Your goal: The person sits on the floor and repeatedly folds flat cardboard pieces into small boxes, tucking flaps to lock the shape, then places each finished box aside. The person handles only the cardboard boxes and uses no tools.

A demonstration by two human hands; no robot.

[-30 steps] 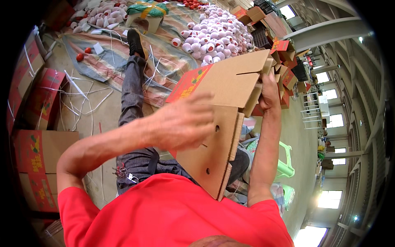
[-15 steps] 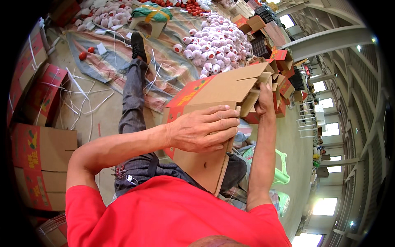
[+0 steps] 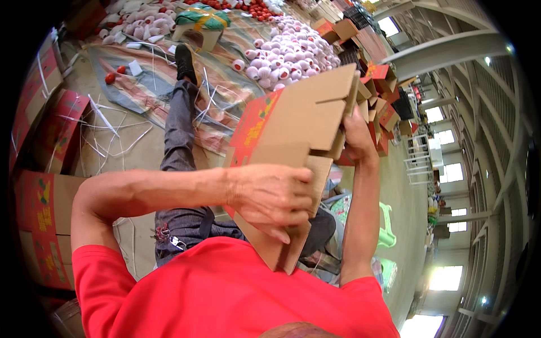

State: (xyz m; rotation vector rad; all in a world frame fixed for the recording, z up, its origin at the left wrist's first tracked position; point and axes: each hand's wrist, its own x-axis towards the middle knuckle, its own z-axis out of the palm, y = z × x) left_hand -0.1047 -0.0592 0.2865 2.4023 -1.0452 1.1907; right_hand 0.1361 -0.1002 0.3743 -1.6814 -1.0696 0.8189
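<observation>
A partly flattened cardboard box (image 3: 304, 115), brown with a red printed band, lies tilted across my lap with its flaps toward the right. My left hand (image 3: 273, 194) bends over the near panel, its fingers curled on the edge of a flap; the fingertips are partly hidden. At the far right end, my right hand (image 3: 359, 135) grips the box by its flaps, with some of its fingers hidden behind the cardboard. Between the hands the flaps stand apart from one another.
Net-wrapped round fruit (image 3: 293, 50) is heaped on a striped sheet (image 3: 220, 121) ahead. Red cartons (image 3: 59, 132) stand at left among loose white straps (image 3: 112, 141). A stool with a green cover (image 3: 203, 22) is ahead; a light-green plastic stool (image 3: 386, 225) is at right.
My left hand has gone from lying flat on the panel to curled at the flap's edge. The near flaps have spread apart, and the far end of the box has tipped up.
</observation>
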